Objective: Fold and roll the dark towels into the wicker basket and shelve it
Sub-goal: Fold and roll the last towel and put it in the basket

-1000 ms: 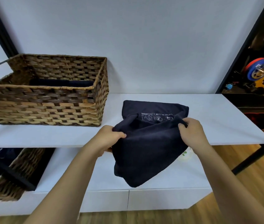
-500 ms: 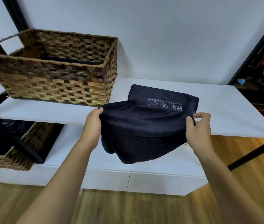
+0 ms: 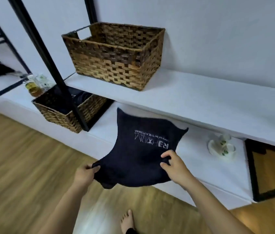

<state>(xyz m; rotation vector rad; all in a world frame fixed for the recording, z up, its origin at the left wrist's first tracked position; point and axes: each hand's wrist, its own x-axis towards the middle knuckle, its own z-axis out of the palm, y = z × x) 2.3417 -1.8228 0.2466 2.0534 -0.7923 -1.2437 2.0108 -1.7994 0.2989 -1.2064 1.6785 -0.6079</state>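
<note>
Both hands hold the dark towel (image 3: 141, 149) in the air: left hand (image 3: 84, 174) and right hand (image 3: 175, 166) each pinch a near corner. Folding is in hand; next it likely needs laying flat on the shelf (image 3: 217, 105) beside the wicker basket (image 3: 114, 65).

- Dark towel (image 3: 143, 149) held in the air in front of the shelves, white lettering on top reading upside down.
- Left hand (image 3: 84, 174) pinching the near left corner; right hand (image 3: 175, 166) pinching the near right edge.
- Far corners of the towel free, spread towards the lower shelf (image 3: 194, 159).
- Wicker basket (image 3: 116, 56) on the upper shelf (image 3: 209, 102), against the wall.
- Second basket (image 3: 69, 108) on the lower shelf, dark cloth inside, behind a black post (image 3: 49, 61).
- Small bottles (image 3: 34, 85) left of that basket.
- White object with green marks (image 3: 222, 146) on the lower shelf, right of the towel.
- Bare foot (image 3: 127, 222) on the wood floor (image 3: 23, 157).
</note>
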